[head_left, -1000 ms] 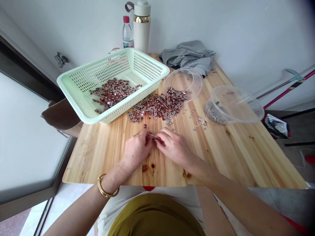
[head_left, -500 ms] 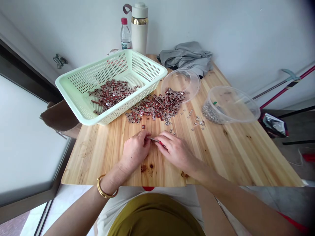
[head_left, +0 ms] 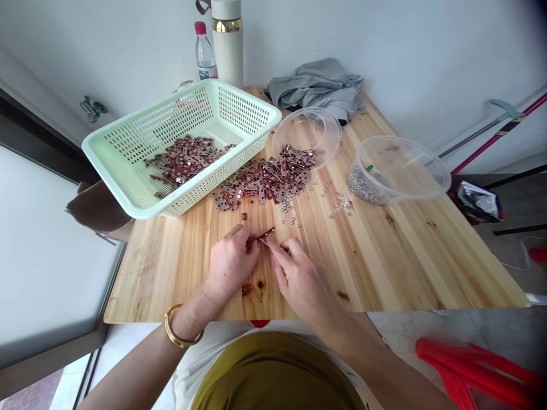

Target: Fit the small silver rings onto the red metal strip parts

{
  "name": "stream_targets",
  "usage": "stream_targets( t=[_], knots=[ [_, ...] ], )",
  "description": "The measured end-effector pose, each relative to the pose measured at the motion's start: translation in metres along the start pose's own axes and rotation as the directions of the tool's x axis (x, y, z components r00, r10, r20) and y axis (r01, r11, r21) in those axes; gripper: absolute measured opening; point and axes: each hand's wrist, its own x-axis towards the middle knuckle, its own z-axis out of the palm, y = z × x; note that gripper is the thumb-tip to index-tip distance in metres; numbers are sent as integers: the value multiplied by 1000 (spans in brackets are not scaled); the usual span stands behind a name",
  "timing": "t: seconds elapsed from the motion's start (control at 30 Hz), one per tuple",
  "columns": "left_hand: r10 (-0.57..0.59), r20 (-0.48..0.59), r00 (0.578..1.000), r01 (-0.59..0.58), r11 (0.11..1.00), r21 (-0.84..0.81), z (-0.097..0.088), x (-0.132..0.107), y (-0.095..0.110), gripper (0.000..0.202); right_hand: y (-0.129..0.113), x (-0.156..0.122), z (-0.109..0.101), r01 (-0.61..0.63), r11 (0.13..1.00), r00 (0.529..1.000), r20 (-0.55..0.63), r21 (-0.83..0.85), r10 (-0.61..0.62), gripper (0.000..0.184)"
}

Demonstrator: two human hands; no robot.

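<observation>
My left hand (head_left: 231, 263) rests on the wooden table (head_left: 405, 262) and pinches a small reddish-brown strip (head_left: 267, 233) at its end. My right hand (head_left: 299, 276) meets it from the right, fingers pinched at the strip's near end; what they hold, if anything, is too small to make out. A gold bangle (head_left: 177, 336) circles my left wrist. Beyond the hands lies a pile of similar strips (head_left: 265, 182), with small silvery pieces (head_left: 339, 200) scattered beside it.
A pale green basket (head_left: 128, 171) at the left holds more strips. Two clear plastic bowls (head_left: 307, 134) (head_left: 397, 171) stand at the right, one with silvery bits. A grey cloth (head_left: 318, 88), a bottle (head_left: 204, 51) and a flask (head_left: 227, 40) sit by the wall.
My right hand has drawn back toward me and its fingertips now pinch at the strip. The strip's far end tilts up to the right. The view has shifted.
</observation>
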Motion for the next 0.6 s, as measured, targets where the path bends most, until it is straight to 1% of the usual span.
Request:
stream_targets(
  t=[0.17,0.27,0.43,0.5,0.6],
  knots=[
    [5,0,1000,-5,1000,-8,1,-1,-1,14,-2,3,-3,-4,1000,999,39,6,4,46],
    [12,0,1000,-12,1000,-10,2,-2,0,13,1,5,-3,-6,997,999,49,78,2,47],
    [-14,5,1000,14,1000,14,0,-1,2,13,10,6,-7,60,961,998,-2,270,-62,41],
    [-14,6,1000,14,1000,19,0,-1,2,13,13,6,-7,68,951,998,-31,302,-62,39],
    [-10,6,1000,10,1000,23,1,-1,3,12,13,5,-6,56,952,998,-53,300,-42,37]
  ],
)
